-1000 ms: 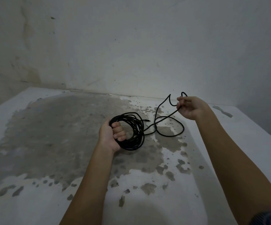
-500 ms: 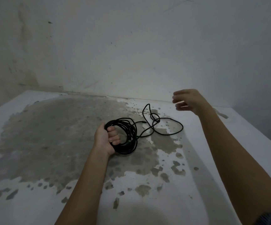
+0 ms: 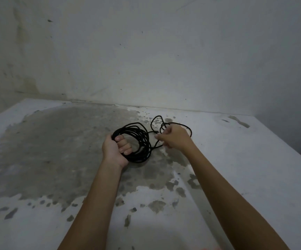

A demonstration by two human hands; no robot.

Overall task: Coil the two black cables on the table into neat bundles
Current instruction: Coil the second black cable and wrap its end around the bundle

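Left hand point(image 3: 116, 150) is doing the holding: fingers and thumb are curling tight round the near-left side of the black cable point(image 3: 143, 141), which is already sitting in a stack of round loops. That bundle is tilting up a bit, and its lower edge looks like it's resting on the table point(image 3: 254, 159), roughly mid-width and toward the back.

Right hand point(image 3: 176, 139) is hovering just right of the coil, back of the hand facing up, fingers loosely bent and pointing left toward the loops. It's sitting right over the loose tail point(image 3: 157, 116) of the same cable. A strand is running from the coil's bottom right up under those fingers, but honestly I can't tell whether it's pinching the strand or just touching it, since the hand is hiding that bit.

The uncoiled part is lying in a couple of messy loops, poking out past the right hand on the far side and to the right. Both bare forearms are reaching in from the bottom.

Tabletop is showing white paint with a big worn grey patch point(image 3: 56, 141) across the left and middle, breaking into spots near the front. A stained pale wall point(image 3: 146, 51) is rising right behind it.
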